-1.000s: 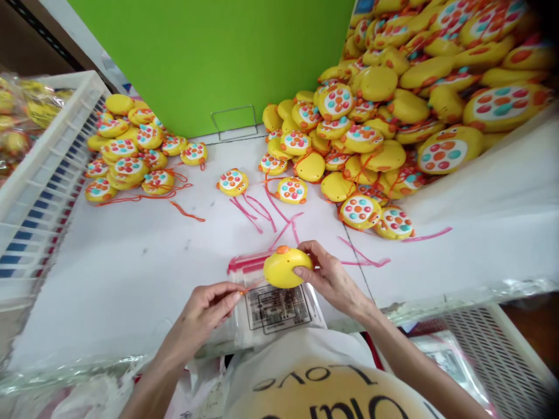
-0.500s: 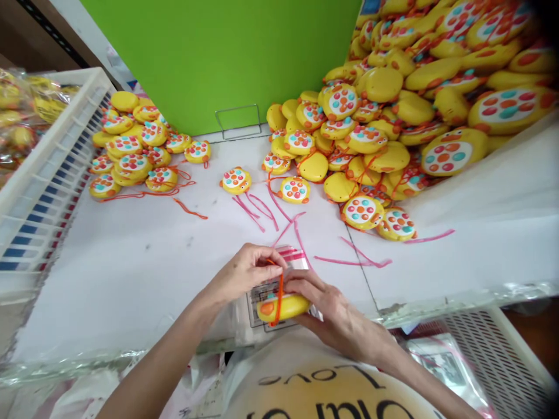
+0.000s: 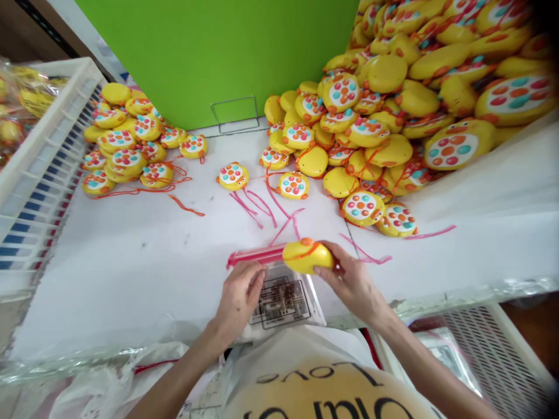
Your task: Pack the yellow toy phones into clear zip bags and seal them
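My right hand (image 3: 351, 279) grips a yellow duck-like toy (image 3: 305, 256) by its right end, with an orange cord lying across the toy. The toy is held above the top right part of a clear zip bag (image 3: 282, 299) with a pink-red closure and black print. On the bag's left side rests my left hand (image 3: 240, 294), fingers curled at its upper edge just below the closure; whether they pinch the bag is hard to make out. Pink strings (image 3: 283, 227) lie on the table beyond the bag.
A large heap of yellow toys (image 3: 386, 74) fills the right back. A smaller pile (image 3: 124, 160) sits at the left, beside a white basket (image 3: 82, 75) of bagged toys. A green panel (image 3: 218, 52) stands behind a wire stand (image 3: 236, 126).
My right hand has lifted the toy up and right, turning it. My left hand has let go of the orange cord and moved down-left onto the bag, whose print now shows.
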The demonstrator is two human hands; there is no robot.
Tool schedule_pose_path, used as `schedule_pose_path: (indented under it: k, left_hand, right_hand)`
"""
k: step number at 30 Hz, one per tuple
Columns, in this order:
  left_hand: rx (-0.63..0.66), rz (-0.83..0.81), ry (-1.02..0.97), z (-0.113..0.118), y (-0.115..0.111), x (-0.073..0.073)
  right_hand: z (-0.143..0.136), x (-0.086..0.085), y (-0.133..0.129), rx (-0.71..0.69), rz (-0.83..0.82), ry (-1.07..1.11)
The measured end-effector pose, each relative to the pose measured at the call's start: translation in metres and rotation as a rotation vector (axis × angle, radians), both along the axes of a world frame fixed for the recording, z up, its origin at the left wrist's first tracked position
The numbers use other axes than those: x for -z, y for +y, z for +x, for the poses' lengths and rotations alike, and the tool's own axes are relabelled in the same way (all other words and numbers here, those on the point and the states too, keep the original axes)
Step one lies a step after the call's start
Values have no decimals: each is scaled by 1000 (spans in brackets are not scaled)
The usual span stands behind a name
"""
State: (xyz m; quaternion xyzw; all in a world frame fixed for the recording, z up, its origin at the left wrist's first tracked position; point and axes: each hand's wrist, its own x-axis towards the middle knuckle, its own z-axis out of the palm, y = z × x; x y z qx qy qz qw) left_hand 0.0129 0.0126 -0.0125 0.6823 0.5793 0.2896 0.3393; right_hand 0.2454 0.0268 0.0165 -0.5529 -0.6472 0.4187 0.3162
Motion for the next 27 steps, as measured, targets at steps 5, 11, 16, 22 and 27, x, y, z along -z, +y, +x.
schedule_pose_path:
  k: [5,11,16,22,27]
  left_hand:
    - [166,303,305,16,-28,27]
    - [172,388,448,32,-28,38]
    - [199,383,441,31,-29,40]
    - [127,403,427,24,-27,42]
    - [128,414,439,24,-25,42]
  right_hand:
    - [-15,13,54,37,115,-79]
    - [-47,43,91,20,-134,115]
    - [-3,42,96,164,-116,-23]
    - [34,8,71,258,-45,70]
    - [-1,-1,45,130,-221,370]
